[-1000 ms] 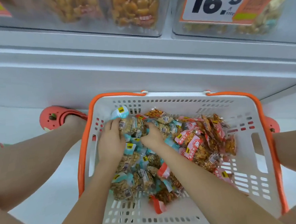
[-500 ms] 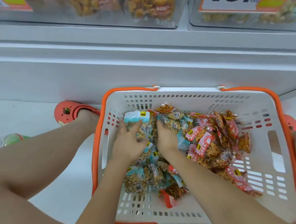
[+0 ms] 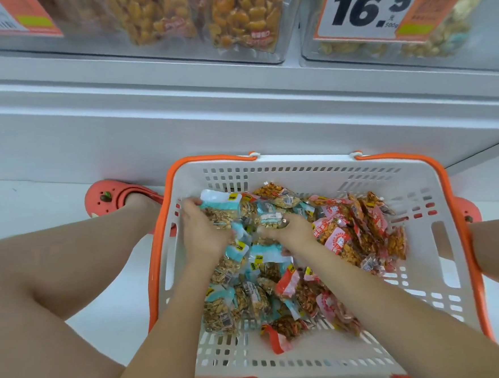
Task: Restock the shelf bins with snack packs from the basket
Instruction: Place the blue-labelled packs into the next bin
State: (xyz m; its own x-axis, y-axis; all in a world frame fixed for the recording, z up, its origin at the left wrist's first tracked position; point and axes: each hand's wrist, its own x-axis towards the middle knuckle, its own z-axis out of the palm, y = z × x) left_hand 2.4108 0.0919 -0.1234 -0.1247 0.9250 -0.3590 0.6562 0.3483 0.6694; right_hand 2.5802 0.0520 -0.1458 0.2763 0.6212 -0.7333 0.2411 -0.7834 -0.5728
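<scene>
Basket (image 3: 437,193) of white plastic with orange rim, seen from the head camera looking down, sits on the floor between a crouching person's knees, close against the base of a white shelf (image 3: 237,113). Inside lie many small snack packs: blue-topped packs (image 3: 264,254) heaped toward the left and middle, pink and red packs (image 3: 339,241) piled to the right. The left hand (image 3: 204,236) reaches into the far left of the pile, fingers curled around a bunch of blue-topped packs. The right hand (image 3: 286,230) is just beside it, its fingers curled into the same bunch and grasping packs from the other side, so both hands gather one handful together. Above, at the top edge, clear shelf bins (image 3: 288,38) hold bags of yellow-orange snacks, and a price tag (image 3: 359,10) reading 16.5 hangs on the right bin. Judging by the full basket, restocking seems far from finished: nearly all packs remain to be lifted out and placed into the bins overhead.
</scene>
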